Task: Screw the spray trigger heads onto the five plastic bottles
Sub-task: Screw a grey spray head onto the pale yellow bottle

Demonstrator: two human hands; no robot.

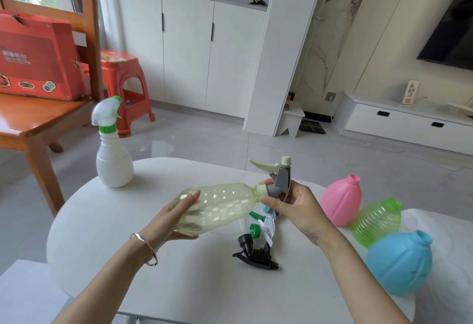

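Pale bottle (220, 206) held sideways between both hands, over the table (122, 226).
Left hand (176, 217) curls its fingers round the dimpled, see-through base; right hand (297, 208) pinches the grey head (281, 183), pale-green trigger up, at the neck.

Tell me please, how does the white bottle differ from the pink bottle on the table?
The white bottle already carries a spray head; the pink bottle has a bare, open neck. The white bottle stands upright; the pink bottle leans. The white bottle's body is smooth; the pink bottle's is ribbed. Both are opaque plastic and rest on the table, untouched.
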